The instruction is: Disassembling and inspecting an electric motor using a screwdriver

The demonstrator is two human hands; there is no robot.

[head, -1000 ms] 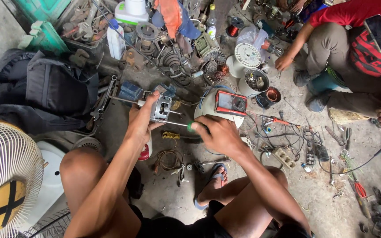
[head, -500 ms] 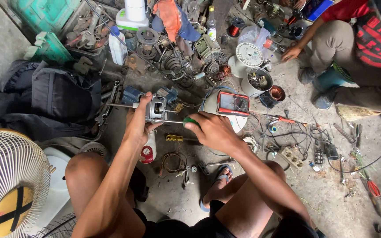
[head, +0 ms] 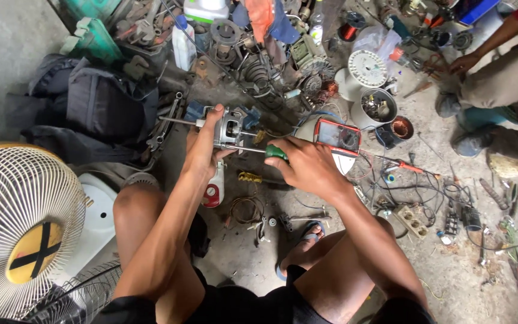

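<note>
L hand (head: 204, 150) w/ motor (head: 230, 129), R hand (head: 307, 165) w/ screwdriver (head: 259, 150)

Even soft daylight, faint shadows, sharp centre, wide-angle bending at edges

Floor clutter around me: cream fan with yellow hub (head: 28, 231) at my left, dark backpack (head: 91, 108) behind it. Red-cased multimeter (head: 338, 137) sits on a white housing, a copper winding (head: 401, 128) just beside it. Power strip (head: 413, 221) in tangled cables. White plastic bottle (head: 183, 45) up top. Another person's hand (head: 464, 62) far right.
</note>
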